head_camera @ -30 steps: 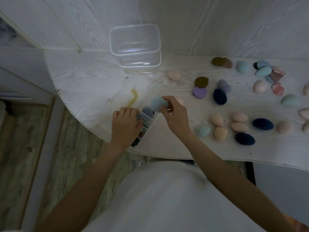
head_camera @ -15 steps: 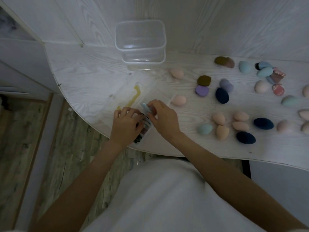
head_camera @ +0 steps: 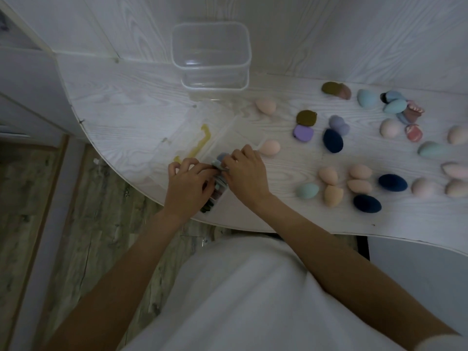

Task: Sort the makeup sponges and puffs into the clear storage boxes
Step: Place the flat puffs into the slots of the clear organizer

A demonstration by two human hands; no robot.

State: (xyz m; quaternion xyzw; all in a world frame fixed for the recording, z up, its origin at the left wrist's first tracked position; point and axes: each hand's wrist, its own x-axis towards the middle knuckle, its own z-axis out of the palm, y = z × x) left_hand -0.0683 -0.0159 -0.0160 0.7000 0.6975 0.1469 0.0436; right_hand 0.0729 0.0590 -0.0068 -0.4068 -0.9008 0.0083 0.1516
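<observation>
A low clear box (head_camera: 249,134) lies near the table's front edge, with a row of flat puffs (head_camera: 215,195) standing on edge inside it. My right hand (head_camera: 247,173) pinches a light blue puff (head_camera: 216,163) and holds it down into that row. My left hand (head_camera: 188,186) has its fingers curled over the box's left side, against the puffs. A tall clear box (head_camera: 211,57), with nothing in it, stands at the back by the wall. Several loose sponges lie to the right, among them a peach one (head_camera: 270,147) just beside my right hand.
A clear lid with a yellow strip (head_camera: 202,143) lies left of the low box. Olive (head_camera: 306,117) and purple (head_camera: 303,131) puffs and dark blue sponges (head_camera: 333,141) are spread over the right half of the white table (head_camera: 126,122). The curved table edge runs just below my hands.
My right hand has brought the light blue puff down from above the low box into the row of puffs. My left hand has stayed at the box.
</observation>
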